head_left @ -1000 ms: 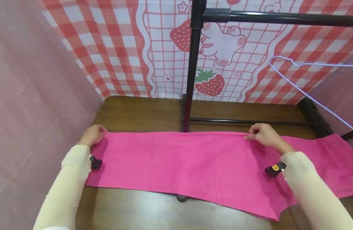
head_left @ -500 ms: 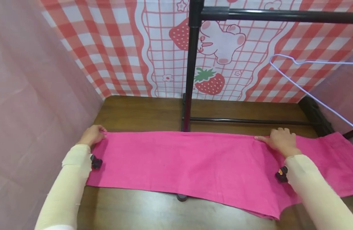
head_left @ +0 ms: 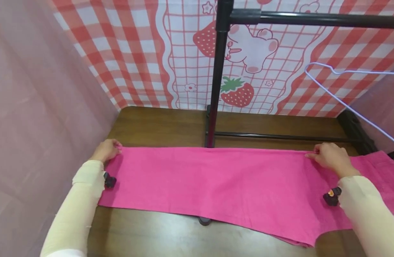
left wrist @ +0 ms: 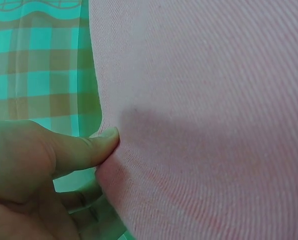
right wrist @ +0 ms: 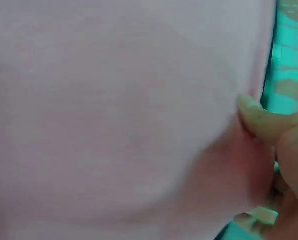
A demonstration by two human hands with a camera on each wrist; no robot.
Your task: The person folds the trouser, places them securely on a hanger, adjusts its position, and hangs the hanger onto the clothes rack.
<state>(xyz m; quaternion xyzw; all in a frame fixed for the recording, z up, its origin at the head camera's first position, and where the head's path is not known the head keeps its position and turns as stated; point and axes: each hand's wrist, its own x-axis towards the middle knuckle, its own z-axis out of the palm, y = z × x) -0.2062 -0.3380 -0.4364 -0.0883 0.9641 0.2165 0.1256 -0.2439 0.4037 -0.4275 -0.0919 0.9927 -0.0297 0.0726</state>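
A pair of bright pink pants (head_left: 216, 182), folded lengthwise, lies stretched sideways across the wooden table, its waist end at the right edge of the head view. At the far left corner of the leg end, my left hand (head_left: 106, 150) pinches the cloth between thumb and fingers; the left wrist view shows the thumb (left wrist: 109, 140) pressed on the ribbed fabric. My right hand (head_left: 332, 157) pinches the far edge further right, near the upper part of the pants. In the right wrist view the thumb (right wrist: 258, 117) lies on the cloth's edge, with the fingers partly behind it.
A black metal rack (head_left: 217, 75) stands behind and partly under the pants, with a low crossbar (head_left: 280, 136). A lilac hanger (head_left: 348, 103) is at the right. Behind is a red checked strawberry curtain (head_left: 132, 53); a pink curtain (head_left: 39, 107) borders the left. The wooden table (head_left: 158, 125) shows around the cloth.
My right hand has slid to the right along the far edge, its fingers loosening midway and pinching again now. The left hand has kept its pinch at the leg end.
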